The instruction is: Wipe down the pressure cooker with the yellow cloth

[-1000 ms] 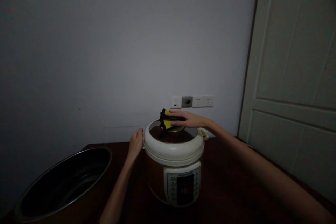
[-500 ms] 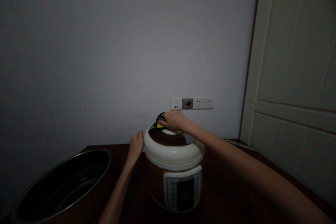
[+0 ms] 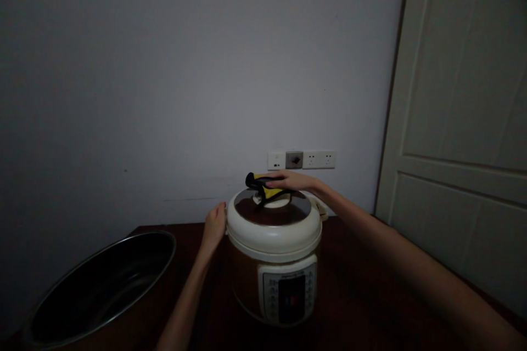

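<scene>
An electric pressure cooker (image 3: pixel 274 238) with a cream lid rim, a brown body and a front control panel stands upright before me, its lid on. My left hand (image 3: pixel 214 226) is closed at the cooker's left side, where a side handle would sit; the fingertips are hidden behind it. On top of the lid, a black and yellow cloth (image 3: pixel 269 192) lies folded over the raised centre. My right hand (image 3: pixel 290 180) presses that cloth from above, fingers pointing left and the thumb hidden from view.
A large dark pot (image 3: pixel 102 290) with a metal rim sits at the left, its inside facing up. Behind the cooker is a plain wall with a row of sockets (image 3: pixel 319 160). A pale panelled door (image 3: pixel 461 120) stands at the right. The tabletop (image 3: pixel 358 279) is dark red.
My right hand has slid from the lid's far left towards its centre, taking the cloth along and flattening over it. The cooker has turned slightly. My left hand stays at the side.
</scene>
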The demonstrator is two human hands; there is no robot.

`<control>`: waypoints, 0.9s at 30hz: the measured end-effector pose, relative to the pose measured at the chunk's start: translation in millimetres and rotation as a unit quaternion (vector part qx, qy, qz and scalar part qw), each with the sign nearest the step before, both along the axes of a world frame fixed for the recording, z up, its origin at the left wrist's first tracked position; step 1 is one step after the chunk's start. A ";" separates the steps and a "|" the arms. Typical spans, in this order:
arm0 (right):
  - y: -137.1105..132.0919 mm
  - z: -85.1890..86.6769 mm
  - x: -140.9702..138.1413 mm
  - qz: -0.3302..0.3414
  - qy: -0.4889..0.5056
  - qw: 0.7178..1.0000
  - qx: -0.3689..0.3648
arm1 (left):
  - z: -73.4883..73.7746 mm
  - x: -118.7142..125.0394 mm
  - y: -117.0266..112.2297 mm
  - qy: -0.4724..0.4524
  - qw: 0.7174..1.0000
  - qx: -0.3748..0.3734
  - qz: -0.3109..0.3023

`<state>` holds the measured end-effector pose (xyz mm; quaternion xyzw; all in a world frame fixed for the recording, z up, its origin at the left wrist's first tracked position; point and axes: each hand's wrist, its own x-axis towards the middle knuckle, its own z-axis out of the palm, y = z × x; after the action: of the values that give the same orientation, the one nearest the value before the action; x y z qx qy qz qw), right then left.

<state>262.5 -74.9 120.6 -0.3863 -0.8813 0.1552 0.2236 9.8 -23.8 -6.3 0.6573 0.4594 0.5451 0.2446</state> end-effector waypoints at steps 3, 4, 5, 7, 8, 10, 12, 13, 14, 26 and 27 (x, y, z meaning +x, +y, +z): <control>-4.2 3.4 -18.4 -0.066 -0.081 0.993 0.054 | 2.0 0.7 -3.8 0.011 1.000 -0.001 -0.001; -5.1 4.4 -27.4 -0.103 -0.125 0.983 0.087 | 2.7 0.9 -4.9 0.013 1.000 -0.001 -0.001; -5.3 4.9 -37.1 -0.146 -0.171 0.967 0.122 | 3.3 1.1 -5.7 0.013 1.000 -0.002 0.001; -3.1 4.0 -56.9 -0.231 -0.246 0.925 0.174 | 3.9 1.2 -6.6 0.010 1.000 -0.008 0.004; -0.7 2.9 -66.0 -0.264 -0.268 0.907 0.187 | 3.9 1.1 -6.6 0.008 1.000 -0.011 0.005; 5.5 0.7 -79.7 -0.299 -0.288 0.890 0.187 | 3.5 0.7 -6.1 0.009 1.000 -0.011 0.003; 11.4 0.2 -85.4 -0.298 -0.291 0.892 0.177 | 3.0 0.0 -5.3 0.019 1.000 -0.004 -0.003; 13.5 0.9 -84.9 -0.287 -0.292 0.896 0.171 | 2.8 -0.4 -4.8 0.025 1.000 -0.001 -0.004; 14.9 2.2 -82.1 -0.269 -0.294 0.903 0.163 | 2.7 -0.8 -4.4 0.031 1.000 0.002 -0.006; 5.7 -2.1 -21.2 0.018 -0.028 0.999 0.027 | -0.7 -3.0 -0.7 0.014 0.999 0.013 -0.030; 3.6 -5.0 -21.2 0.006 -0.027 0.998 0.049 | -0.7 -3.1 -1.0 0.011 0.999 0.012 -0.031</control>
<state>241.3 -71.3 115.6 -0.3734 -0.8959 0.1032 0.2173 6.7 -24.7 -7.0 0.6801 0.4347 0.5356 0.2482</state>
